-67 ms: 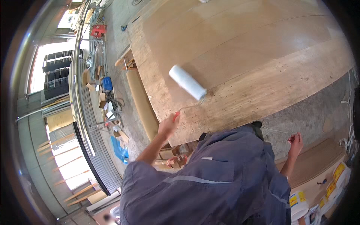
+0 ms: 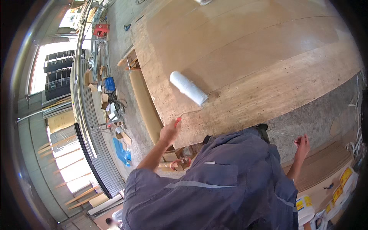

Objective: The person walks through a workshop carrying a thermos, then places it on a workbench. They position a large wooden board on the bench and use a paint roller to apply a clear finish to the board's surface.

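My left hand [image 2: 170, 132] is shut on the red handle of a paint roller. Its white roller sleeve [image 2: 188, 88] lies on a large plywood panel [image 2: 260, 50] near the panel's left edge. The far part of the panel looks darker and glossy, while the near strip is paler and speckled. My right hand [image 2: 302, 146] hangs free off the near right of the panel, above the concrete floor, with its fingers loosely curled and nothing in it. My grey-blue work shirt [image 2: 214, 188] fills the lower middle of the view.
A long tan board [image 2: 145, 105] lies beside the panel's left edge. Further left are a blue box [image 2: 110, 84], a red stool [image 2: 100, 30], a blue sheet [image 2: 122, 151], loose scraps and a metal railing [image 2: 82, 115]. Yellow-and-white packages [image 2: 306, 207] lie at the lower right.
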`<state>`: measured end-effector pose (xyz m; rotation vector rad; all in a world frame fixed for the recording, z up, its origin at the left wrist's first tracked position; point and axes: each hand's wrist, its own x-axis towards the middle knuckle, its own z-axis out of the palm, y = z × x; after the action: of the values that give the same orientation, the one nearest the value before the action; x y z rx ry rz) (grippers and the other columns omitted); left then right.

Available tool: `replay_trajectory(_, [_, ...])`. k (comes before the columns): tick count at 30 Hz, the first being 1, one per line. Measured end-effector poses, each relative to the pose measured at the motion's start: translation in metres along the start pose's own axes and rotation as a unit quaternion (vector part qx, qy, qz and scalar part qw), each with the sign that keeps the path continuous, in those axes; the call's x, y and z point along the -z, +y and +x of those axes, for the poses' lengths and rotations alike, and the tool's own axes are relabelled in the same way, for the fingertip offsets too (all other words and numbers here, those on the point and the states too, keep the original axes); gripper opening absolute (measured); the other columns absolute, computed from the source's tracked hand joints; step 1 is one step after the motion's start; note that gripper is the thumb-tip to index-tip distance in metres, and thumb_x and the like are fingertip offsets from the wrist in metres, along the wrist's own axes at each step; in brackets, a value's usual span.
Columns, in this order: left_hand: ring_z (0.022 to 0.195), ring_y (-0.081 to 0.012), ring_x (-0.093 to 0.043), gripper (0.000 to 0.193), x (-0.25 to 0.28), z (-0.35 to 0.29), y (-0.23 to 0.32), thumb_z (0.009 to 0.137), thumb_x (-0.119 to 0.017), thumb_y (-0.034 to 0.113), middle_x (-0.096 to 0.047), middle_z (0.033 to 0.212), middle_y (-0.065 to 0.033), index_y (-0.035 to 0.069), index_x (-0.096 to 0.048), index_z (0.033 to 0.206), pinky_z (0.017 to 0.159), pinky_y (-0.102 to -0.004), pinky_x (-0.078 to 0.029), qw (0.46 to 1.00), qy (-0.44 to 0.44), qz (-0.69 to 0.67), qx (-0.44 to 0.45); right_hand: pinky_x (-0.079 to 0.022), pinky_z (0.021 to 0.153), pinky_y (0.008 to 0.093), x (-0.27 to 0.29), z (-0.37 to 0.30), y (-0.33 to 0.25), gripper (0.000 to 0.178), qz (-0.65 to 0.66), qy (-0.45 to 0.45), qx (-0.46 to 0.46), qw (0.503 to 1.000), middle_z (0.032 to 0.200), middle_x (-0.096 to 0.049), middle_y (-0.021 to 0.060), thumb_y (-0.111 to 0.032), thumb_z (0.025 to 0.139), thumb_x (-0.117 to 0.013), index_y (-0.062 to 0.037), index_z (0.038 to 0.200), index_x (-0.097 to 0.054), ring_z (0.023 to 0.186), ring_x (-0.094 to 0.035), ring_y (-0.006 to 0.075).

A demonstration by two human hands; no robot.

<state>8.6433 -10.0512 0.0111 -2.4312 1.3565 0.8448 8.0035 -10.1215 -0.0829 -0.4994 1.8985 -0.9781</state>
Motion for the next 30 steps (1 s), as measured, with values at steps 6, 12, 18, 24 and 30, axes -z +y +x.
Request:
replay_trajectory(6, [0.087,-0.0454,-0.065,0.043,0.014,-0.012,0.02,0.099,-0.043,0.049,-0.067,0.088,-0.0268,0.008,-0.055,0.108,0.079,-0.0559,-0.05,1.0,-0.014,0.003,-0.02,-0.052,0.066,0.0289,-0.029,0.018,-0.023,0.044,-0.006,-0.034,0.021,0.999,0.09,-0.064,0.008,-0.019,0.096,-0.054,0.0043,0.134,-0.052,0.074,-0.061,0.0144])
replay_trajectory(12, [0.103,-0.0414,-0.064,0.051,0.036,0.078,0.146,0.101,-0.04,0.046,-0.067,0.107,-0.026,0.006,-0.052,0.129,0.088,-0.051,-0.05,0.991,-0.009,-0.037,-0.129,-0.053,0.066,0.0293,-0.028,0.021,-0.031,0.044,0.017,-0.043,0.053,0.997,0.091,-0.064,0.0089,-0.018,0.097,-0.053,0.0045,0.135,-0.051,0.074,-0.061,0.0156])
replay_trajectory(18, [0.101,-0.0429,-0.064,0.052,0.048,0.123,0.25,0.101,-0.04,0.048,-0.066,0.106,-0.0281,0.003,-0.057,0.119,0.085,-0.0513,-0.051,0.985,-0.033,-0.078,-0.15,-0.053,0.062,0.0286,0.005,0.003,0.002,0.046,0.021,-0.005,0.041,0.999,0.088,-0.063,0.0091,-0.018,0.096,-0.053,0.0059,0.135,-0.049,0.071,-0.062,0.0153])
replay_trajectory(24, [0.103,-0.0383,-0.065,0.046,0.015,0.087,0.1,0.099,-0.044,0.046,-0.067,0.112,-0.0221,0.017,-0.059,0.131,0.09,-0.0462,-0.049,0.987,0.016,-0.112,-0.115,-0.052,0.059,0.0279,0.021,-0.004,0.038,0.043,0.028,0.005,-0.003,1.0,0.085,-0.063,0.0074,-0.017,0.094,-0.054,0.0036,0.132,-0.053,0.068,-0.061,0.0138])
replay_trajectory(30, [0.079,-0.0466,-0.065,0.045,-0.015,-0.009,-0.054,0.099,-0.041,0.052,-0.067,0.08,-0.0259,0.011,-0.055,0.11,0.074,-0.056,-0.05,0.998,0.007,-0.064,0.009,-0.052,0.058,0.0289,0.024,0.005,0.047,0.044,0.007,-0.019,-0.034,0.999,0.086,-0.064,0.008,-0.017,0.094,-0.055,0.0041,0.133,-0.053,0.066,-0.061,0.0149])
